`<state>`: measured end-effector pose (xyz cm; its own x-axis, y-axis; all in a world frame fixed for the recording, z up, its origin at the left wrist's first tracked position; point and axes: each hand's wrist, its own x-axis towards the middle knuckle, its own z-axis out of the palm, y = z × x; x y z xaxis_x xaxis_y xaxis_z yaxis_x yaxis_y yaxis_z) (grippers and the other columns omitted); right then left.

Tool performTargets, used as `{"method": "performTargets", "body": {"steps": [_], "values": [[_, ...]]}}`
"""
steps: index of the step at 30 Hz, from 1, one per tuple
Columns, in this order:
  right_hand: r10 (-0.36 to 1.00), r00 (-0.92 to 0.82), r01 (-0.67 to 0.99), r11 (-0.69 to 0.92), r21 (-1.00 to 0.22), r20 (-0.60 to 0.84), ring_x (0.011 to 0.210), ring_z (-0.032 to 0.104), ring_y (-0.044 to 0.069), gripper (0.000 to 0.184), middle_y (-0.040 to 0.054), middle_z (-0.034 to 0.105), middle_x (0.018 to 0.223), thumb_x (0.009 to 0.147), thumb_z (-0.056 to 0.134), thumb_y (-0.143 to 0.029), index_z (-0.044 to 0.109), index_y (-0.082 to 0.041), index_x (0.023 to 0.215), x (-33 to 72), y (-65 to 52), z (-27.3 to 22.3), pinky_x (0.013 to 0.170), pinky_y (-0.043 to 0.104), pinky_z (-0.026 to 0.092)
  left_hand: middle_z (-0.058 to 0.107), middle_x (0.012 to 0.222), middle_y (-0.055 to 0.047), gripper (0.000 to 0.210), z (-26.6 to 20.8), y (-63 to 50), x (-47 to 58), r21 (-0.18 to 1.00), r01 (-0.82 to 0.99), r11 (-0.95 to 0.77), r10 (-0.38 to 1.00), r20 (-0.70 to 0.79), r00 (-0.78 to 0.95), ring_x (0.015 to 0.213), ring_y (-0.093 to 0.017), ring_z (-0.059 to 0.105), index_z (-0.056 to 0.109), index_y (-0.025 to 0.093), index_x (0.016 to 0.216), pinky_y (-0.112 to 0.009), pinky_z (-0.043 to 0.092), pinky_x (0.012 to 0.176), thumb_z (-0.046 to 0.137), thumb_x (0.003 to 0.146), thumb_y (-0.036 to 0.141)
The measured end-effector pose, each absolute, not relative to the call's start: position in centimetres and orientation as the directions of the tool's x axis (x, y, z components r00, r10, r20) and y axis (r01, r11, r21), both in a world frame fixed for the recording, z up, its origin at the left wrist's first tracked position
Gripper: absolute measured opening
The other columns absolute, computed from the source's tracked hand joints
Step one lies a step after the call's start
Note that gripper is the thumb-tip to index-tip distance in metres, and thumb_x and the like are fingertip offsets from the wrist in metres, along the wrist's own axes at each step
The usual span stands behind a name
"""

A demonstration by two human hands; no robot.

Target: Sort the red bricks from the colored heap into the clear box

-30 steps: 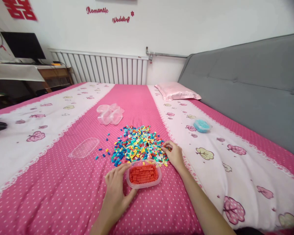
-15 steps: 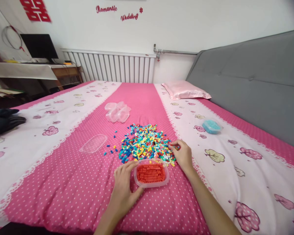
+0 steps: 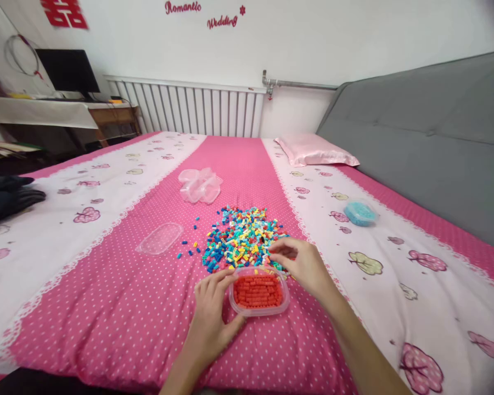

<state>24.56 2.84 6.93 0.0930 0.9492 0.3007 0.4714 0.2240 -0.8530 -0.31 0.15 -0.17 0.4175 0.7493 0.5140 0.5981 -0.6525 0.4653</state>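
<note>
Basically, left hand (image 3: 211, 311) grips the tub (image 3: 261, 312) of red bricks (image 3: 258, 292), probably for steadiness, just beside the mixed pile (image 3: 239, 237). Right hand (image 3: 307, 266) curls at the pile's edge; can't tell if it's holding anything.

Reads "Romantic" (image 3: 183, 7), then "Wedding" (image 3: 222, 22), in red on white wall (image 3: 354, 44); farther left, shows red 囍 sign (image 3: 65, 15), cropped above.
</note>
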Motion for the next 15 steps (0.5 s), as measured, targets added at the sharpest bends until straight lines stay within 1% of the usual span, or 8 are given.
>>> {"method": "performTargets", "body": {"steps": [1,3,6,8,11,13,15], "values": [[0.965,0.047,0.461,0.209,-0.863,0.259,0.071,0.074,0.018,0.006,0.0018,0.079,0.080,0.076,0.074,-0.023,0.075,-0.022,0.082,24.0,2.4,7.3,0.069,0.030,0.058,0.057,0.140,-0.009,0.054,-0.2,0.2,-0.3,0.468,0.597,-0.652,0.750,0.513,0.417,0.128,-0.031,0.051,0.046,0.027,0.137,-0.047,0.039,0.104,0.069,0.088,0.029],[0.980,-0.026,0.465,0.187,-0.865,0.198,0.075,0.074,0.017,0.011,0.0014,0.079,0.084,0.079,0.071,-0.014,0.076,-0.022,0.084,22.8,1.5,7.9,0.073,0.028,0.058,0.057,0.141,-0.009,0.055,-0.3,0.2,-0.3,0.474,0.593,-0.651,0.752,0.509,0.419,0.128,-0.031,0.050,0.046,0.028,0.138,-0.047,0.038,0.105,0.069,0.088,0.029],[0.983,-0.096,0.545,0.183,-0.818,0.157,0.078,0.075,0.016,0.021,0.0006,0.080,0.086,0.084,0.065,-0.006,0.076,-0.023,0.087,21.1,0.3,8.4,0.076,0.027,0.056,0.056,0.141,-0.008,0.056,-0.4,0.2,-0.3,0.478,0.591,-0.650,0.754,0.504,0.421,0.129,-0.031,0.049,0.045,0.028,0.138,-0.047,0.037,0.105,0.070,0.088,0.028],[0.988,-0.093,0.657,0.156,-0.738,0.126,0.079,0.075,0.017,0.026,0.0010,0.080,0.087,0.084,0.065,-0.003,0.076,-0.023,0.093,20.3,-0.4,8.6,0.077,0.028,0.055,0.056,0.141,-0.008,0.057,-0.5,0.2,-0.3,0.478,0.591,-0.649,0.754,0.506,0.418,0.129,-0.031,0.049,0.045,0.028,0.138,-0.046,0.037,0.105,0.070,0.088,0.028],[0.997,-0.034,0.834,0.068,-0.548,0.072,0.083,0.074,0.020,0.025,0.0026,0.079,0.089,0.086,0.064,-0.003,0.076,-0.023,0.094,19.4,-1.2,9.0,0.077,0.030,0.052,0.056,0.142,-0.008,0.057,-0.5,0.1,-0.2,0.477,0.593,-0.649,0.754,0.507,0.417,0.129,-0.031,0.049,0.045,0.028,0.139,-0.046,0.037,0.105,0.069,0.088,0.027],[0.999,-0.022,0.900,0.033,-0.435,0.030,0.086,0.073,0.022,0.022,0.0031,0.078,0.091,0.088,0.063,-0.005,0.076,-0.023,0.090,19.0,-1.5,9.1,0.076,0.030,0.049,0.056,0.143,-0.008,0.056,-0.4,0.1,-0.2,0.472,0.595,-0.650,0.752,0.510,0.418,0.130,-0.030,0.049,0.045,0.028,0.139,-0.046,0.037,0.106,0.069,0.088,0.026],[0.999,-0.028,0.931,0.033,-0.363,0.020,0.089,0.072,0.022,0.021,0.0037,0.076,0.096,0.088,0.064,-0.005,0.075,-0.022,0.090,18.6,-1.6,9.1,0.077,0.030,0.048,0.057,0.142,-0.007,0.056,-0.4,0.1,-0.2,0.466,0.597,-0.653,0.749,0.517,0.415,0.129,-0.029,0.050,0.045,0.027,0.138,-0.045,0.037,0.106,0.069,0.087,0.026]]}}
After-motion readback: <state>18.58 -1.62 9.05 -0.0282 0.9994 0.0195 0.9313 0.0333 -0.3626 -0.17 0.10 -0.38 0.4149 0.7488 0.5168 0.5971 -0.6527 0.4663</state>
